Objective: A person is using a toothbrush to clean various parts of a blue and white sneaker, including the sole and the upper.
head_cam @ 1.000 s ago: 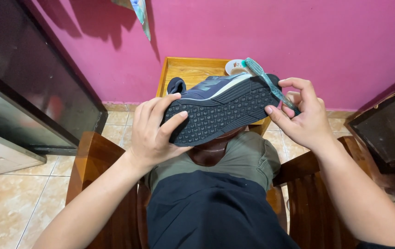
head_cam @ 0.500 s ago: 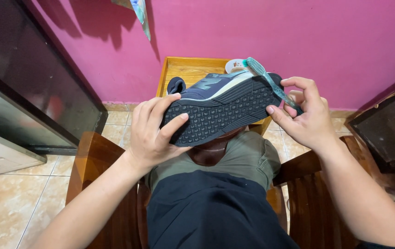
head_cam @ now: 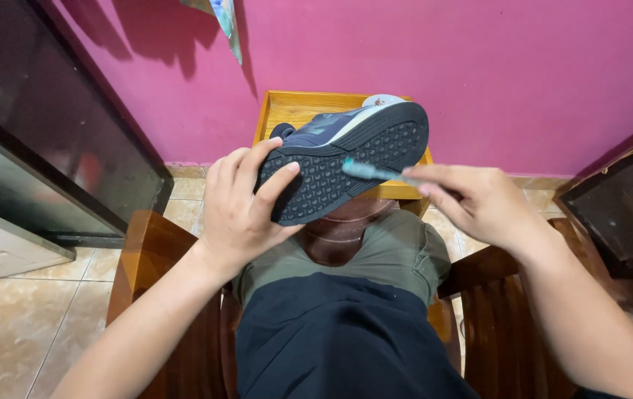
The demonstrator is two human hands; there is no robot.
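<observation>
My left hand (head_cam: 241, 210) grips a dark blue sneaker (head_cam: 346, 159) by its heel end, sole turned toward me. The black tread faces up and the pale midsole edge runs along the far side. My right hand (head_cam: 479, 201) pinches a teal toothbrush (head_cam: 375, 173) by its handle, and the brush head lies across the middle of the sole. Both hands hover over my lap, above my olive trousers (head_cam: 386, 255).
I sit in a wooden armchair, armrests (head_cam: 143, 251) on both sides. A small wooden table (head_cam: 301, 111) stands ahead against a pink wall. A dark glass cabinet (head_cam: 43, 140) is on the left, another dark cabinet (head_cam: 627, 214) on the right. Tiled floor below.
The sneaker has tilted so more of its sole faces me. My right hand has dropped from the toe end and brought the toothbrush across the tread.
</observation>
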